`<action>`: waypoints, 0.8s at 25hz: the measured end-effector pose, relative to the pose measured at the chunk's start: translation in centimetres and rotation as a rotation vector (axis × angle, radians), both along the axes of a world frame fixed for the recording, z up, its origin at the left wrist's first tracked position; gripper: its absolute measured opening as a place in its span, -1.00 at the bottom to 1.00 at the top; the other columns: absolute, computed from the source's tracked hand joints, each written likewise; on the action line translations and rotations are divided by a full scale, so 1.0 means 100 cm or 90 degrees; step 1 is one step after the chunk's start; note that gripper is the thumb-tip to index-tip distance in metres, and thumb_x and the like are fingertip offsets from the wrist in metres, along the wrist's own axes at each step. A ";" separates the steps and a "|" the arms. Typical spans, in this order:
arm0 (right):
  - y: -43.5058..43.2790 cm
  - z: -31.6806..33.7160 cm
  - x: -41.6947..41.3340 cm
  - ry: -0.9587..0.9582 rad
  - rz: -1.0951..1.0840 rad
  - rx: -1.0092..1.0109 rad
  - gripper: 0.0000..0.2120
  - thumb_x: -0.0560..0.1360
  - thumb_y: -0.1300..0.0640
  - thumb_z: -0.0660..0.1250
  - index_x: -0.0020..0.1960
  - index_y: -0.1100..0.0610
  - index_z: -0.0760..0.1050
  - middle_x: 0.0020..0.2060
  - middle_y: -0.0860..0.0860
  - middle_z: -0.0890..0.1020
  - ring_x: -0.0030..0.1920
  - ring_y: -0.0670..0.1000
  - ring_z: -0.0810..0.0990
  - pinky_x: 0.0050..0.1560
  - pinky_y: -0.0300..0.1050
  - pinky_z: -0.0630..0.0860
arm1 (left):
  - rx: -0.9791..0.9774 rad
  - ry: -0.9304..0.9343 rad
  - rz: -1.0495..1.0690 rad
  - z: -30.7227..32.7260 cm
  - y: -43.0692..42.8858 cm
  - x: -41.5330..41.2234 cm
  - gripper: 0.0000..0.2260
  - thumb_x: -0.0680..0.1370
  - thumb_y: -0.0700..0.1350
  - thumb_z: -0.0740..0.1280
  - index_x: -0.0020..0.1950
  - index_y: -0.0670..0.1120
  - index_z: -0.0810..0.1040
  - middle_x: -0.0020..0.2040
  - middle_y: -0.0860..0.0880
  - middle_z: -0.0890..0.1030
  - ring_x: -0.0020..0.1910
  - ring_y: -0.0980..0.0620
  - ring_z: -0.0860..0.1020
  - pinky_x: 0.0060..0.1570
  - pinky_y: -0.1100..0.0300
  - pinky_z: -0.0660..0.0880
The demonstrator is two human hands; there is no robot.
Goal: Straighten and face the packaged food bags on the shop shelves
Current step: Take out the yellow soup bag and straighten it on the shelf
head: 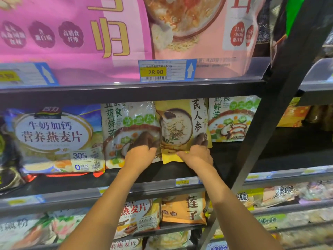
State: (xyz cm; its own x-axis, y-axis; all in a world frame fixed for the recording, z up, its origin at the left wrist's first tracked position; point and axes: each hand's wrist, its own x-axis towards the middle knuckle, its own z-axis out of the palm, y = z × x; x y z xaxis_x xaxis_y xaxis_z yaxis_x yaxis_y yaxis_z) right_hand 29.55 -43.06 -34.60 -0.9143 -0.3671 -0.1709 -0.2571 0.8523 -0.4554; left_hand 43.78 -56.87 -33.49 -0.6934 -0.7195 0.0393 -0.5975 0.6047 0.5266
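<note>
A yellow bag (180, 127) with a bowl picture stands upright at the middle of the middle shelf (126, 179). My left hand (140, 150) grips its left edge, fingers tucked between it and the vegetable cereal bag (126, 130) on its left. My right hand (196, 154) grips its lower right corner, fingers behind the bag. Another vegetable cereal bag (232, 120) stands further back on the right. A large blue and white oat bag (54, 139) faces front at the left.
Big pink bags (90, 33) fill the top shelf, above a price tag (166, 70) reading 28.90. A dark slanted shelf post (281, 98) crosses at the right. Lower shelves hold an orange bag (183, 208) and several other packs. Bare dark shelf lies right of the yellow bag.
</note>
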 end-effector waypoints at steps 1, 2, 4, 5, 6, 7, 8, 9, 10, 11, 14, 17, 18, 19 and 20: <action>-0.003 -0.003 -0.002 0.005 -0.017 -0.003 0.14 0.44 -0.33 0.44 0.68 0.14 -0.15 0.64 0.21 0.09 0.53 0.26 0.27 0.36 0.17 0.45 | 0.000 0.013 -0.008 0.000 -0.002 0.001 -0.78 0.63 0.02 0.24 0.17 -0.10 0.43 -0.09 -0.15 0.62 -0.01 -0.26 0.61 0.03 -0.08 0.57; -0.007 -0.007 -0.004 0.019 -0.027 -0.007 0.17 0.40 -0.34 0.46 0.68 0.12 -0.14 0.65 0.20 0.06 0.55 0.25 0.25 0.39 0.17 0.46 | -0.005 0.020 -0.016 -0.002 -0.004 0.001 -0.78 0.62 -0.01 0.25 0.19 -0.09 0.42 -0.10 -0.17 0.63 -0.04 -0.26 0.61 0.00 -0.07 0.58; -0.013 -0.012 -0.006 0.056 -0.030 -0.024 0.25 0.32 -0.37 0.50 0.68 0.04 -0.19 0.67 0.16 -0.02 0.60 0.24 0.16 0.44 0.16 0.43 | -0.015 -0.010 -0.011 -0.006 -0.006 0.002 -0.79 0.62 -0.03 0.24 0.13 -0.16 0.45 -0.11 -0.20 0.62 -0.03 -0.27 0.62 0.00 -0.06 0.58; -0.015 -0.013 -0.007 0.074 -0.027 -0.032 0.29 0.28 -0.40 0.51 0.68 -0.02 -0.23 0.68 0.15 -0.04 0.62 0.25 0.12 0.46 0.16 0.42 | -0.019 -0.020 -0.005 -0.009 -0.008 0.002 -0.80 0.62 -0.04 0.24 0.08 -0.18 0.46 -0.11 -0.19 0.61 -0.01 -0.27 0.62 0.02 -0.06 0.58; -0.018 -0.015 -0.008 0.090 -0.021 -0.036 0.32 0.25 -0.42 0.52 0.67 -0.06 -0.27 0.68 0.15 -0.05 0.63 0.27 0.09 0.47 0.17 0.41 | -0.023 -0.016 -0.004 -0.010 -0.010 0.003 -0.79 0.62 -0.04 0.25 0.08 -0.18 0.47 -0.10 -0.19 0.61 -0.01 -0.27 0.62 0.03 -0.07 0.58; -0.020 -0.015 -0.008 0.097 -0.016 -0.047 0.35 0.24 -0.42 0.53 0.66 -0.10 -0.32 0.68 0.14 -0.09 0.63 0.28 0.05 0.46 0.19 0.40 | -0.024 0.002 -0.007 -0.011 -0.011 0.003 -0.79 0.60 -0.06 0.26 0.13 -0.18 0.48 -0.07 -0.19 0.63 -0.01 -0.27 0.62 0.03 -0.08 0.59; -0.024 -0.016 -0.011 0.095 -0.014 -0.069 0.36 0.25 -0.40 0.56 0.65 -0.12 -0.36 0.68 0.13 -0.15 0.64 0.29 0.01 0.47 0.22 0.37 | -0.020 0.035 -0.016 -0.011 -0.013 0.003 -0.78 0.59 -0.09 0.27 0.20 -0.13 0.49 -0.03 -0.17 0.64 -0.02 -0.25 0.61 0.01 -0.09 0.59; -0.028 -0.015 -0.014 0.088 -0.019 -0.093 0.37 0.26 -0.36 0.58 0.64 -0.13 -0.38 0.67 0.13 -0.19 0.64 0.30 -0.02 0.48 0.25 0.34 | -0.015 0.076 -0.026 -0.011 -0.014 0.004 -0.76 0.57 -0.13 0.29 0.24 -0.06 0.47 -0.01 -0.14 0.64 -0.02 -0.23 0.61 0.00 -0.10 0.59; -0.033 -0.015 -0.017 0.087 -0.029 -0.109 0.38 0.27 -0.33 0.60 0.64 -0.11 -0.39 0.66 0.15 -0.21 0.63 0.32 -0.02 0.50 0.26 0.29 | -0.010 0.111 -0.035 -0.011 -0.016 0.006 -0.73 0.56 -0.16 0.30 0.25 0.00 0.45 0.00 -0.10 0.63 -0.02 -0.19 0.60 -0.02 -0.10 0.59; -0.037 -0.015 -0.020 0.093 -0.037 -0.111 0.38 0.28 -0.31 0.60 0.65 -0.07 -0.38 0.66 0.18 -0.20 0.63 0.34 -0.01 0.53 0.26 0.26 | -0.007 0.129 -0.040 -0.010 -0.017 0.007 -0.70 0.55 -0.18 0.32 0.26 0.03 0.44 0.01 -0.07 0.62 -0.02 -0.17 0.60 -0.02 -0.10 0.60; -0.049 -0.018 -0.023 0.128 -0.056 -0.108 0.38 0.30 -0.33 0.58 0.66 0.00 -0.37 0.66 0.23 -0.16 0.62 0.35 0.03 0.54 0.28 0.28 | -0.002 0.152 -0.045 -0.013 -0.020 0.008 -0.67 0.53 -0.22 0.35 0.26 0.01 0.47 -0.01 -0.01 0.60 -0.01 -0.13 0.59 -0.01 -0.02 0.58; -0.055 -0.019 -0.024 0.130 -0.065 -0.132 0.37 0.30 -0.34 0.57 0.66 -0.02 -0.37 0.67 0.19 -0.13 0.61 0.34 0.05 0.45 0.31 0.37 | 0.001 0.154 -0.043 -0.014 -0.019 0.008 -0.68 0.52 -0.25 0.38 0.25 -0.02 0.49 -0.08 0.10 0.51 -0.02 -0.05 0.54 -0.03 0.10 0.50; -0.056 -0.019 -0.025 0.129 -0.065 -0.137 0.37 0.29 -0.35 0.57 0.66 -0.04 -0.37 0.67 0.16 -0.13 0.61 0.33 0.05 0.41 0.32 0.40 | -0.003 0.156 -0.046 -0.015 -0.019 0.007 -0.67 0.51 -0.24 0.39 0.24 -0.01 0.49 -0.06 0.09 0.53 -0.01 -0.06 0.55 -0.01 0.07 0.53; -0.055 -0.018 -0.025 0.128 -0.065 -0.140 0.37 0.28 -0.37 0.57 0.66 -0.07 -0.37 0.67 0.14 -0.13 0.61 0.31 0.06 0.38 0.33 0.42 | -0.003 0.158 -0.047 -0.016 -0.020 0.007 -0.67 0.50 -0.21 0.39 0.23 0.00 0.50 -0.03 0.07 0.56 0.01 -0.08 0.57 0.00 0.02 0.57; -0.053 -0.019 -0.025 0.127 -0.068 -0.144 0.37 0.26 -0.38 0.57 0.65 -0.10 -0.36 0.67 0.11 -0.12 0.61 0.30 0.05 0.36 0.33 0.43 | -0.004 0.143 -0.043 -0.017 -0.020 0.007 -0.68 0.49 -0.16 0.38 0.23 0.01 0.50 -0.01 0.03 0.58 0.01 -0.11 0.59 0.01 -0.03 0.59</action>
State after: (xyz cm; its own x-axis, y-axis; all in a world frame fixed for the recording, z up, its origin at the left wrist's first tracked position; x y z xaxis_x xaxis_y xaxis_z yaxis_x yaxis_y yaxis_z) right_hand 27.04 -48.40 -36.45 -0.9571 -0.2757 0.0897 -0.2745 0.7626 -0.5857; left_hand 44.49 -58.87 -35.20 -0.7129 -0.6712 0.2032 -0.4238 0.6432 0.6377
